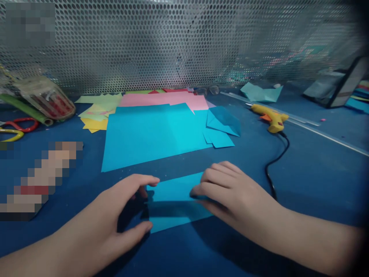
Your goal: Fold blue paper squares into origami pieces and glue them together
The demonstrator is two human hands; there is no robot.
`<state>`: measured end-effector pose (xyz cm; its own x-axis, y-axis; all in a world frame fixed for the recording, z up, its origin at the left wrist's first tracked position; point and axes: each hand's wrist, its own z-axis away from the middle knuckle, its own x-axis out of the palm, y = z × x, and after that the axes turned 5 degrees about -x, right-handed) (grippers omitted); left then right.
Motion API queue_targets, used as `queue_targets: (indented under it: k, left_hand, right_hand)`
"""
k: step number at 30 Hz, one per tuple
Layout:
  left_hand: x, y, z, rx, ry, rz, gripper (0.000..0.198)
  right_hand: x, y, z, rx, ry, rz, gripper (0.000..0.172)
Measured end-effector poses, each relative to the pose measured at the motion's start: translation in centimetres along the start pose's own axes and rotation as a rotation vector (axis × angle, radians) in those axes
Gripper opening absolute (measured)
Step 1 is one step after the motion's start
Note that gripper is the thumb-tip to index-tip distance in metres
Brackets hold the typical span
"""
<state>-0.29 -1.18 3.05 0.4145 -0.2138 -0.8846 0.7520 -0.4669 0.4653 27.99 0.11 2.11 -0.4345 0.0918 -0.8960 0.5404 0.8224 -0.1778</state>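
Observation:
A small cyan paper rectangle (173,202) lies on the dark blue table (311,177) right in front of me. My left hand (115,215) rests at its left edge, thumb low and forefinger stretched over the top corner, fingers apart. My right hand (230,192) lies on the paper's right end, fingers curled and pressing down on it. A fold line crosses the paper's middle.
A large cyan sheet (152,132) lies behind, with pink (170,99) and yellow-green sheets (98,109) and cyan scraps (223,127). A yellow glue gun (269,117) with a black cord sits right. Scissors (15,129) and a plastic case (46,98) are left. A perforated metal screen stands behind.

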Motion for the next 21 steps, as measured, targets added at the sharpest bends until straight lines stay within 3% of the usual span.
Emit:
queue_targets:
  k: [2, 6, 8, 10, 15, 21]
  left_hand:
    - [-0.1, 0.2, -0.2, 0.052, 0.035, 0.010, 0.045]
    - [0.1, 0.9, -0.1, 0.272, 0.238, -0.101, 0.020]
    - [0.4, 1.1, 0.4, 0.391, 0.371, -0.231, 0.026]
    - [0.8, 1.0, 1.0, 0.467, 0.447, -0.327, 0.035]
    - [1.5, 0.6, 1.8, 0.519, 0.369, -0.405, 0.038]
    - [2.0, 0.8, 2.1, 0.519, 0.267, -0.445, 0.045]
  right_hand:
    - [0.0, 0.0, 0.0, -0.066, 0.110, 0.009, 0.028]
    - [0.2, 0.0, 0.3, -0.171, 0.295, 0.100, 0.026]
    - [0.4, 0.2, 0.4, -0.208, 0.359, 0.113, 0.026]
    - [0.5, 0.5, 0.2, -0.248, 0.345, 0.134, 0.024]
    - [0.8, 0.8, -0.5, -0.310, 0.221, 0.182, 0.019]
    - [1.7, -0.9, -0.1, -0.330, 0.060, 0.005, 0.024]
